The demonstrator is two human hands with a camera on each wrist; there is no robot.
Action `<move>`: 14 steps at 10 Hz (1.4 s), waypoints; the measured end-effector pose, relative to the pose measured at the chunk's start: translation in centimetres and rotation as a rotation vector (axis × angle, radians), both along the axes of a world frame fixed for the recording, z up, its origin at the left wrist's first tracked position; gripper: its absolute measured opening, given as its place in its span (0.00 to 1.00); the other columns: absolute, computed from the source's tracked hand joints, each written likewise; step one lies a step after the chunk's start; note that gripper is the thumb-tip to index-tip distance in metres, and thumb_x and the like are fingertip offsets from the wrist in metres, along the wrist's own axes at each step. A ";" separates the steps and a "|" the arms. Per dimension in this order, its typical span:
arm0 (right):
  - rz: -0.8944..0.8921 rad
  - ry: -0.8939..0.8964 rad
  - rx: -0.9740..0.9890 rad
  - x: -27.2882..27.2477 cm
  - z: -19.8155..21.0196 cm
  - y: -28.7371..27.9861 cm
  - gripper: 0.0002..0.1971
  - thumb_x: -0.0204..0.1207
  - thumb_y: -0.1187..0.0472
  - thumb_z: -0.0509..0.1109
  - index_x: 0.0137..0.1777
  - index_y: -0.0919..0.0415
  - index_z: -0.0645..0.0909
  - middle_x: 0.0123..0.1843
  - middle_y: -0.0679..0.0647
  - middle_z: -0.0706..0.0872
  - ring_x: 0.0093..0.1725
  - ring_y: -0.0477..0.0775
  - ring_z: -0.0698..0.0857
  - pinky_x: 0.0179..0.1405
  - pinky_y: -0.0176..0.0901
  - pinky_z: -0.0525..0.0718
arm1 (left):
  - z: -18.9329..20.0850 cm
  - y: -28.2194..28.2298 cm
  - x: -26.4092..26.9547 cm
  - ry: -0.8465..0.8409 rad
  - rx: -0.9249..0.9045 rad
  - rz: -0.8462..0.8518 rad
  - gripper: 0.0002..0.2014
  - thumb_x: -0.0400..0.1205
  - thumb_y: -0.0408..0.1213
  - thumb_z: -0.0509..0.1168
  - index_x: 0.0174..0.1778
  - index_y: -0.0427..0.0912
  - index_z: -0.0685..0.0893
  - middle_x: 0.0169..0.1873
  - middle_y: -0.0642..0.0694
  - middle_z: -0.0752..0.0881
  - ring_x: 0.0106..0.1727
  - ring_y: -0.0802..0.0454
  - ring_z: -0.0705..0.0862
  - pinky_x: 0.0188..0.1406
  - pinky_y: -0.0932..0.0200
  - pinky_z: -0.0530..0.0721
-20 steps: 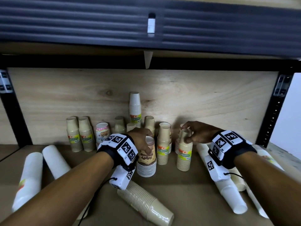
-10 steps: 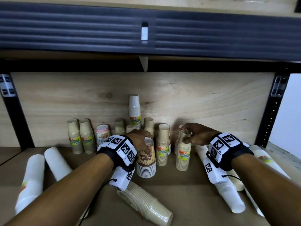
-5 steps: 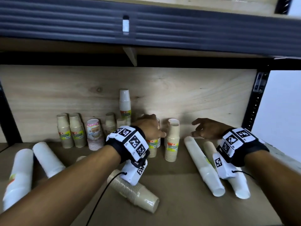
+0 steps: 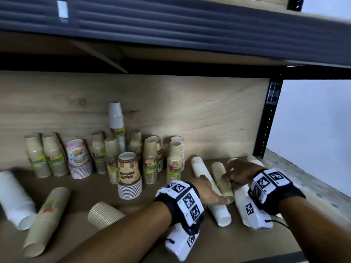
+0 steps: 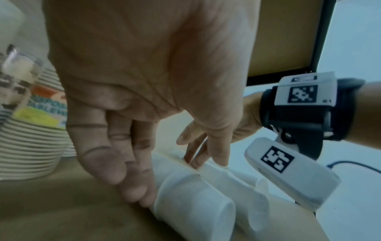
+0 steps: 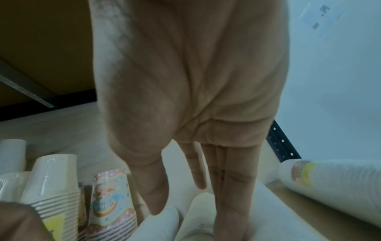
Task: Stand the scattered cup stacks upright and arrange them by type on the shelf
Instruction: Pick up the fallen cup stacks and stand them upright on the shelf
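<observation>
Several cup stacks lie on their sides at the right of the shelf: a white stack (image 4: 218, 211), a tan stack (image 4: 221, 179) and another white stack (image 4: 240, 196). My left hand (image 4: 222, 200) reaches over them with straight fingers (image 5: 132, 184) touching the white stack (image 5: 191, 203) near its open end. My right hand (image 4: 228, 174) lies flat on the tan stack, fingers (image 6: 228, 187) extended; neither hand grips. Behind stand upright tan stacks (image 4: 150, 162), a brown printed stack (image 4: 129, 175), a pink printed stack (image 4: 77, 158) and a tall white stack (image 4: 116, 120).
More stacks lie at the left: white (image 4: 15, 200), tan (image 4: 45, 219) and ribbed tan (image 4: 104, 215). A labelled white stack (image 6: 329, 179) lies at the far right near the black shelf post (image 4: 269, 118). The upper shelf (image 4: 171, 21) hangs low overhead.
Both hands have let go of the upright stacks at the back and moved right and down onto the lying stacks. The view has swung to the right.
</observation>
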State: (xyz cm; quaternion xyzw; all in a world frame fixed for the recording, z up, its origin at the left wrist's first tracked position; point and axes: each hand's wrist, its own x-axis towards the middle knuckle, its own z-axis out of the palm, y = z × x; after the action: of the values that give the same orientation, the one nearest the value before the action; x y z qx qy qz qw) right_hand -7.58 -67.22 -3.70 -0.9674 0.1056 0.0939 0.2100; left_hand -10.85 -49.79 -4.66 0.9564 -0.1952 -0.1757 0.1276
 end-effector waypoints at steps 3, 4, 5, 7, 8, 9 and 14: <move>-0.065 0.023 -0.124 0.8 -0.7 -0.3 0.18 0.71 0.45 0.73 0.28 0.53 0.73 0.36 0.48 0.74 0.46 0.52 0.78 0.49 0.42 0.75 | -2.0 -1.2 0.8 0.248 -0.068 0.141 0.55 0.63 0.67 0.71 0.83 0.45 0.58 0.78 0.43 0.70 0.68 0.43 0.81 0.66 0.52 0.81; -0.064 0.008 -0.164 2.7 -1.3 -0.8 0.19 0.58 0.40 0.77 0.27 0.56 0.80 0.30 0.49 0.82 0.39 0.47 0.82 0.52 0.45 0.78 | -2.2 -0.6 1.4 0.325 -0.115 0.205 0.57 0.56 0.62 0.74 0.81 0.45 0.60 0.71 0.40 0.77 0.62 0.40 0.85 0.62 0.48 0.84; -0.003 0.064 -0.197 3.9 -1.8 -1.2 0.22 0.51 0.35 0.78 0.30 0.52 0.81 0.39 0.49 0.85 0.40 0.51 0.84 0.47 0.44 0.84 | -2.2 0.4 1.7 0.274 -0.167 0.279 0.56 0.59 0.57 0.74 0.81 0.51 0.51 0.71 0.42 0.74 0.62 0.39 0.84 0.60 0.45 0.85; 0.038 0.080 -0.222 2.9 -0.3 -1.0 0.14 0.71 0.47 0.76 0.45 0.58 0.87 0.43 0.49 0.86 0.42 0.47 0.85 0.39 0.34 0.76 | -0.5 2.1 2.0 0.130 -0.202 0.298 0.51 0.57 0.57 0.72 0.74 0.63 0.50 0.69 0.42 0.71 0.62 0.36 0.82 0.55 0.39 0.85; 0.056 0.079 -0.321 2.4 1.3 -0.9 0.18 0.73 0.41 0.71 0.50 0.56 0.84 0.48 0.51 0.85 0.47 0.50 0.82 0.45 0.37 0.75 | 1.4 2.1 2.7 0.046 -0.233 0.289 0.51 0.69 0.51 0.72 0.81 0.53 0.45 0.74 0.40 0.69 0.65 0.35 0.80 0.59 0.40 0.84; 0.036 0.046 -0.343 2.9 2.2 -1.5 0.25 0.72 0.38 0.69 0.55 0.59 0.83 0.49 0.52 0.82 0.50 0.53 0.81 0.51 0.41 0.78 | 4.0 2.1 3.7 -0.125 -0.268 0.277 0.44 0.77 0.45 0.68 0.82 0.39 0.49 0.72 0.34 0.73 0.66 0.33 0.80 0.65 0.40 0.81; -0.069 -0.403 -0.137 7.5 3.9 -5.3 0.26 0.69 0.53 0.76 0.65 0.61 0.77 0.62 0.59 0.85 0.60 0.58 0.85 0.55 0.43 0.82 | 12.5 1.1 9.6 -0.598 -0.225 0.257 0.18 0.80 0.44 0.65 0.63 0.41 0.80 0.61 0.42 0.84 0.62 0.42 0.82 0.57 0.54 0.81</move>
State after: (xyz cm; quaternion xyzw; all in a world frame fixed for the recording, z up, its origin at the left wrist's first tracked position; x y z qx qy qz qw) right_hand -0.07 -72.53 0.21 -0.9745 0.1005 -0.1161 0.1637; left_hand -1.22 -48.66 7.85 0.9623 -0.1202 0.1524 0.1904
